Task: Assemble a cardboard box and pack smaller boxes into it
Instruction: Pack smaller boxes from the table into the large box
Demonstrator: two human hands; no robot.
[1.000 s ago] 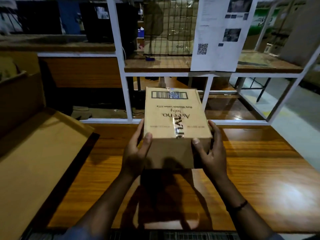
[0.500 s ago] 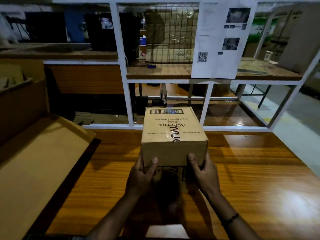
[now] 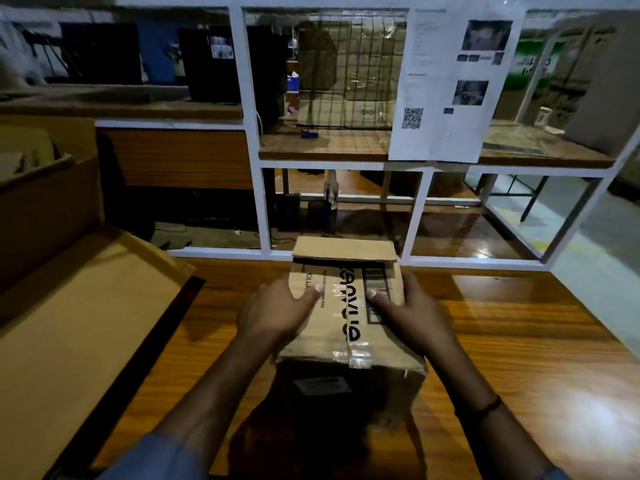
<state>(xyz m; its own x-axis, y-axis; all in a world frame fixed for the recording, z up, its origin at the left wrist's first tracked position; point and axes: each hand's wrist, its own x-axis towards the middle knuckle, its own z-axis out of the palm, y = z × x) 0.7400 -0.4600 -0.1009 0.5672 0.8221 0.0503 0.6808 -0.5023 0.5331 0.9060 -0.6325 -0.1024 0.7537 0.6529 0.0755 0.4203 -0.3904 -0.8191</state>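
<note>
Box (image 3: 334, 327) sits dead centre of the frame, low over the table (image 3: 519, 341), and its dark near face hides whether the base is fully down on the wood. It's sealed along the top with a strip of clear tape over black lettering, with a barcode label on the right side of the lid. At the far end a flap (image 3: 344, 249) stands up, a dark gap showing beneath it. Both hands are on it now. The left hand (image 3: 277, 306) clamps the left top edge, thumb laid across the lid and fingers running down the side. The right hand (image 3: 408, 317) clamps the right top edge the same way, with its thumb planted on the barcode. The two hands are apart, with the tape strip between them. A dark band (image 3: 485, 407) circles the right wrist, and a blue sleeve (image 3: 156, 459) shows at lower left. Filling the left of the frame, well clear of the hands, is a carton (image 3: 69, 323) with one broad flap spread over the table's edge. Behind the table, across the upper half, runs a white frame (image 3: 254, 168) of shelves, and at upper right a sheet (image 3: 446, 140) with a QR code hangs from it.
</note>
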